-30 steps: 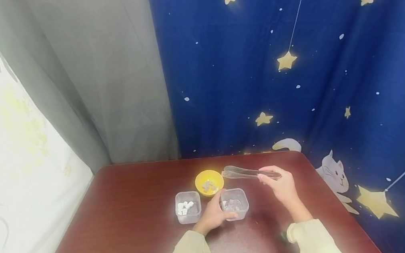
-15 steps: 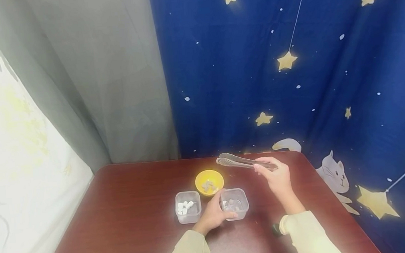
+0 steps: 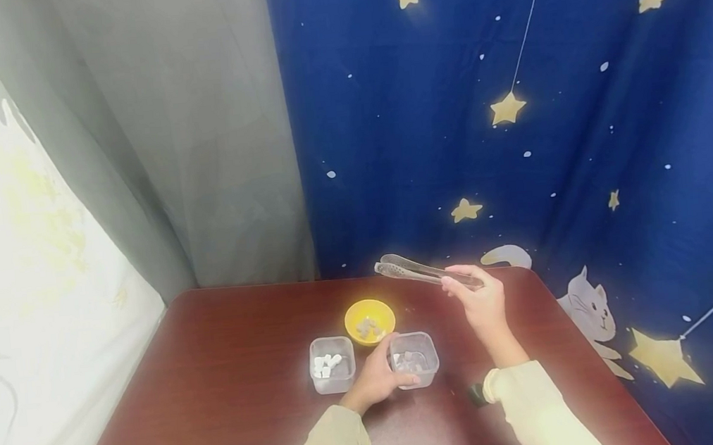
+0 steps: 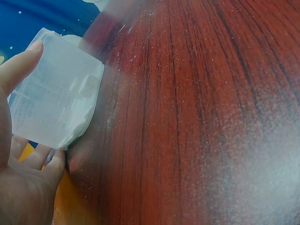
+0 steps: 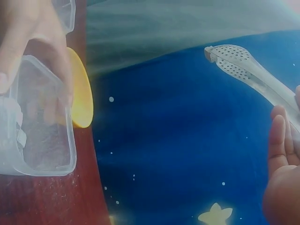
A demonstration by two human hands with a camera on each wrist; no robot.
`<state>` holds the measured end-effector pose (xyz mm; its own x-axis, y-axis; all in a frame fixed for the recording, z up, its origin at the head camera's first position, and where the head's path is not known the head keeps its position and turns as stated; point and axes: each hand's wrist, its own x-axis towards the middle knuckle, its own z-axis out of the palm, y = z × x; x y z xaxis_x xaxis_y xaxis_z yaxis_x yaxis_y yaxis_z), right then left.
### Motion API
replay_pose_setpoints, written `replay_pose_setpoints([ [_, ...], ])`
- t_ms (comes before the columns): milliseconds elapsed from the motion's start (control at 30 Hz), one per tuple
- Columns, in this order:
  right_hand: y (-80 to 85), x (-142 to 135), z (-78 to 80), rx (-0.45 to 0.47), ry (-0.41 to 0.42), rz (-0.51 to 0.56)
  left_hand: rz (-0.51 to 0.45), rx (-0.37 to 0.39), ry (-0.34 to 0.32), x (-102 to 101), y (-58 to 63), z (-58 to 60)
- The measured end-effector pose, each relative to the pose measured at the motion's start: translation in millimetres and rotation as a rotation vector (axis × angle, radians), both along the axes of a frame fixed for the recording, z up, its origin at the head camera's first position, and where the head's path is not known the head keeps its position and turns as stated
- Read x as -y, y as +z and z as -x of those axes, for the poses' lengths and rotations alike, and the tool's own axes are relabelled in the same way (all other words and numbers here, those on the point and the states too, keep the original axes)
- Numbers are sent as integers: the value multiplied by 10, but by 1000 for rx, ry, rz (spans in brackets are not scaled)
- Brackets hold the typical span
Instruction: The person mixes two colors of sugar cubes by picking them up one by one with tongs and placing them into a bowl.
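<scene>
My left hand (image 3: 375,375) grips a clear plastic container (image 3: 426,379), thumb on its near side and fingers on the far one. A few pale pieces (image 3: 408,357) lie inside it. Metal tongs (image 3: 421,270) with perforated tips are held in my right hand (image 3: 485,304), raised near the table's back edge. The right wrist view shows a small grey-brown piece (image 5: 209,54) between the tong tips. Behind my left hand stands a yellow bowl (image 3: 382,311) with several greyish pieces (image 3: 366,329).
A second clear container (image 3: 334,387), holding several white pieces (image 3: 326,365), stands left of my left hand. Everything stands on a reddish-brown table (image 3: 230,382). A blue star-patterned curtain (image 3: 388,142) and a grey curtain (image 3: 217,157) hang behind its back edge.
My right hand has lifted the tongs up and slightly left, away from the bowl and container. My left hand keeps its hold on the container.
</scene>
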<state>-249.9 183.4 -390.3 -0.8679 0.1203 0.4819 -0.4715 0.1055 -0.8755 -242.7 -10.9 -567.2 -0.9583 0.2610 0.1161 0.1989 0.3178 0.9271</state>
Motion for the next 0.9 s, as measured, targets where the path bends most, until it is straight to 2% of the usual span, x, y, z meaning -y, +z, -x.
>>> replay_pose_setpoints([
  [300,-50,-16,-7,30,5,-10,18,2,7,-5,-16,6],
  [600,-230,-106,-29,115,13,-12,29,-2,7,-2,3,-1],
  [900,-377,-208,-89,180,15,-62,37,4,16,4,5,-1],
])
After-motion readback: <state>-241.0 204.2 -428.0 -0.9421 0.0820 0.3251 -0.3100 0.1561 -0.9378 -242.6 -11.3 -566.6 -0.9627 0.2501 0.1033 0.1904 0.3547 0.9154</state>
